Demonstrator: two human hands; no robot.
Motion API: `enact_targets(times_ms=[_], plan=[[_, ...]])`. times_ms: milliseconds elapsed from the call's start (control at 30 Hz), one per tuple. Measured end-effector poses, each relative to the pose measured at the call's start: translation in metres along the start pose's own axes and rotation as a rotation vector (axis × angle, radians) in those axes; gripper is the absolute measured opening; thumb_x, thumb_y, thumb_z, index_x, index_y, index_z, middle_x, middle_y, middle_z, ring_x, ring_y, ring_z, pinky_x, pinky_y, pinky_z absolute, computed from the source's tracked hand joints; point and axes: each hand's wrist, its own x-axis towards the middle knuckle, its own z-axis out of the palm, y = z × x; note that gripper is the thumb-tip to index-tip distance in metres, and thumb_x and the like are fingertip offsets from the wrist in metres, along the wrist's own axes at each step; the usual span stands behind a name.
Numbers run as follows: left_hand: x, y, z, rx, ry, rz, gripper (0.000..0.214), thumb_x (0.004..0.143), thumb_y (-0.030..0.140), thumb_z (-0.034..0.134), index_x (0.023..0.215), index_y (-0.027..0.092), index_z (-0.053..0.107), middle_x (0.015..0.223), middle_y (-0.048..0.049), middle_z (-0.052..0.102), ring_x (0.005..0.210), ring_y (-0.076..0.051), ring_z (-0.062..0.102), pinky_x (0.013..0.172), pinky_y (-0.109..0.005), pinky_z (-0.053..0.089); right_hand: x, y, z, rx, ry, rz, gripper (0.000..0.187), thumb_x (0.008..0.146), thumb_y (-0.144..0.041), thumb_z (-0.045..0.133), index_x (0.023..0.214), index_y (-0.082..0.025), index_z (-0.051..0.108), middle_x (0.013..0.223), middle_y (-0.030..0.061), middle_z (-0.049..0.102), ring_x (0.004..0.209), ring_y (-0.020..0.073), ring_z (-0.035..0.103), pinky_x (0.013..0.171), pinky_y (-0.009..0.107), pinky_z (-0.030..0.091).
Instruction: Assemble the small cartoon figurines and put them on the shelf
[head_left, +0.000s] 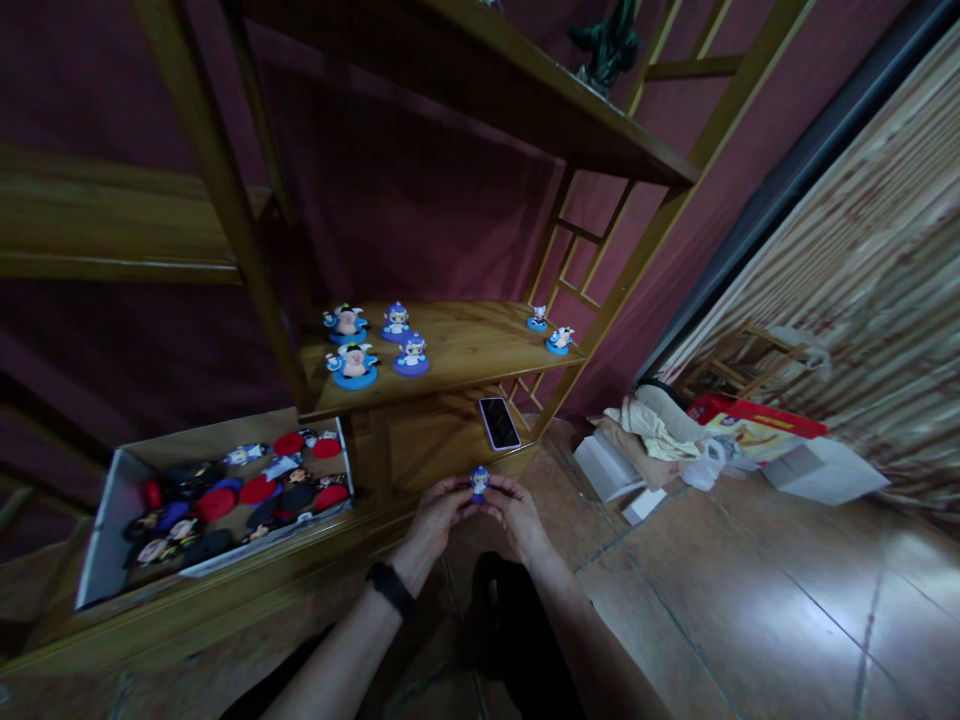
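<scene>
Dark red wall (450, 200) backed everything, above a tiled floor (720, 600) that ran out to the right. Against the wall stood a wooden shelf unit (196, 130), with a striped curtain (847, 220) off to its right. An open box (225, 437), heaped with more toys (217, 503), took up the lower left; white cartons (825, 470) and crumpled cloth (652, 430) cluttered the floor opposite. The upper board (480, 70) overhung the middle shelf (480, 340), and posts closed off both its ends. Along that shelf, a wide stretch of wood separated four figures (411, 353) at the left from two smaller-looking ones (559, 340) by the right post. A phone (499, 423) lay near the front edge of the lower shelf. Just out from that edge, the left hand (435, 515) and right hand (517, 510) pinched a small purple figurine (480, 482) upright between their fingertips.
</scene>
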Motion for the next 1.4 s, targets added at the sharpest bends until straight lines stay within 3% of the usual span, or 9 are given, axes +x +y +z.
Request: enact_targets(times_ms=[233,367,600,933,1100,1267,1400], plan=[[-0.0017,-0.0006,0.0028,0.024,0.006,0.036,0.021,0.058,0.014,0.078,0.077,0.011,0.068,0.075,-0.0071,0.07,0.065,-0.014,0.064,0.064,-0.024,0.051,0.0008,-0.0001,0.0004,0.009,-0.028,0.002,0.029,0.056,-0.03,0.08,0.08,-0.017,0.069,0.083,0.0056,0.072,0.072,0.0181,0.065,0.069,0.032,0.052],[-0.0014,-0.004,0.0049,0.026,0.072,0.037,0.021,0.06,0.011,0.076,0.078,0.013,0.067,0.073,-0.0053,0.07,0.061,-0.012,0.063,0.059,-0.022,0.048,0.0015,0.0018,-0.0008,0.003,-0.03,0.01,0.03,0.056,-0.03,0.08,0.081,-0.017,0.069,0.081,0.0055,0.072,0.069,0.0178,0.065,0.068,0.032,0.052],[-0.0031,-0.003,0.004,-0.048,0.057,-0.006,0.028,0.057,0.006,0.078,0.079,0.015,0.064,0.078,-0.0053,0.07,0.071,-0.015,0.066,0.069,-0.025,0.052,0.0011,0.0038,-0.0015,0.014,0.026,-0.031,0.028,0.056,-0.029,0.08,0.08,-0.019,0.068,0.086,0.0035,0.071,0.08,0.0179,0.064,0.075,0.031,0.05],[0.0004,-0.0002,0.0027,0.115,0.06,0.101,0.036,0.052,0.004,0.074,0.085,0.014,0.067,0.081,-0.0052,0.071,0.071,-0.014,0.063,0.068,-0.025,0.047,0.0032,0.0019,-0.002,0.003,-0.033,-0.158,0.041,0.058,-0.022,0.078,0.097,-0.025,0.065,0.088,-0.0006,0.071,0.083,0.0172,0.063,0.084,0.032,0.046],[-0.0022,0.003,0.0059,0.147,0.06,0.172,0.032,0.052,0.005,0.072,0.082,0.015,0.067,0.079,-0.005,0.071,0.073,-0.015,0.063,0.071,-0.025,0.046,0.0061,0.0018,-0.0032,-0.057,-0.022,-0.201,0.038,0.056,-0.02,0.078,0.092,-0.023,0.066,0.092,0.0007,0.071,0.087,0.0184,0.063,0.084,0.032,0.046],[-0.0024,0.0046,0.0073,0.156,0.057,0.212,0.033,0.051,0.009,0.075,0.083,0.014,0.067,0.08,-0.0052,0.071,0.074,-0.015,0.063,0.071,-0.025,0.046,0.0047,0.0007,-0.0032,-0.038,-0.029,-0.163,0.041,0.057,-0.025,0.08,0.095,-0.023,0.065,0.091,0.0006,0.071,0.085,0.0175,0.064,0.085,0.032,0.047],[0.0006,0.0016,0.006,0.115,0.071,0.161,0.038,0.054,0.014,0.077,0.09,0.014,0.066,0.075,-0.0036,0.07,0.066,-0.013,0.061,0.064,-0.023,0.045,0.0042,0.0029,-0.003,0.039,-0.028,-0.086,0.038,0.059,-0.03,0.079,0.093,-0.022,0.065,0.093,0.0018,0.07,0.087,0.0183,0.065,0.081,0.034,0.051]])
